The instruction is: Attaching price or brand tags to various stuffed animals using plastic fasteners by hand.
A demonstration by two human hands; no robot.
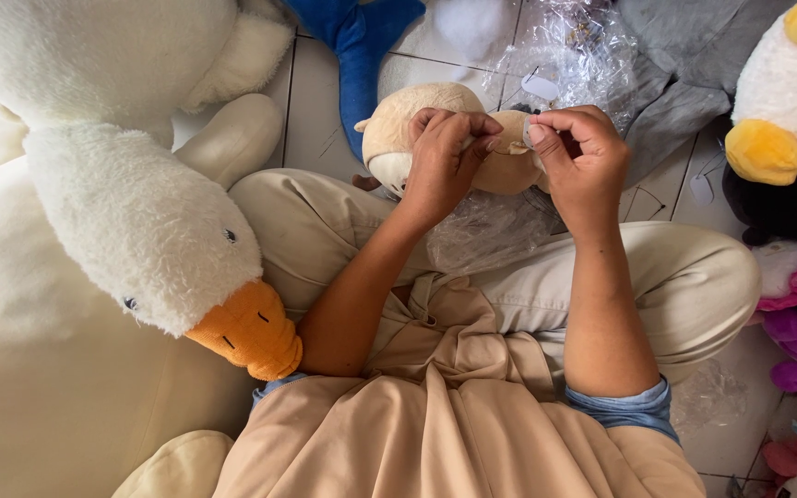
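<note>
We are sitting cross-legged on the tiled floor (320,111), holding a small beige plush toy (398,124) above our knees. Left hand (445,161) is closed over the toy's middle, fingers curled across it. Right hand (583,157) is pinching the toy's other end, thumb and forefinger pressed together on a small pale tag or seam; we cannot tell which. Both hands are clamped on the toy, close together.

To do this well, in our judgement: we are keeping the left grip firm so the plush is not twisting, and working the pinch in small movements.

Crinkled clear plastic wrap (486,231) is lying on our lap beneath. A large white duck plush (131,212) is leaning at our left.
</note>
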